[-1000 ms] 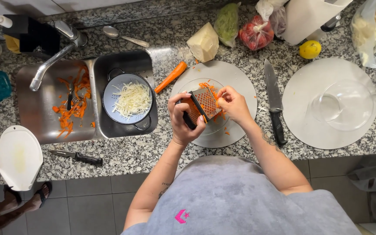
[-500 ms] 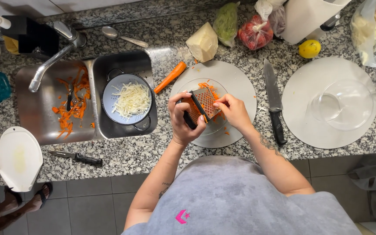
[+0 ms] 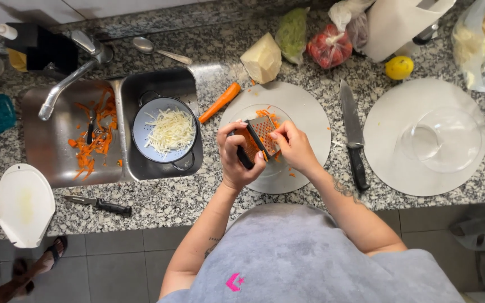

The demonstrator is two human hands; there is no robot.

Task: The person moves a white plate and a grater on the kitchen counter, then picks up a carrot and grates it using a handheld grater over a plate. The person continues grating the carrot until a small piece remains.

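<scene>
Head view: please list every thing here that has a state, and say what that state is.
grater: tilted, held in left hand
right hand: pressing on grater
colander: in sink, holds pale shreds
whole carrot: ungrated, on counter
glass bowl: empty
large knife: lying flat

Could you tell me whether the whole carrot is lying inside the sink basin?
No, the whole carrot lies on the granite counter between the sink and the round white board.

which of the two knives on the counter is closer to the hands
The large black-handled knife, lying just right of the right hand between the two round boards. The smaller knife lies far left, below the sink.
</scene>
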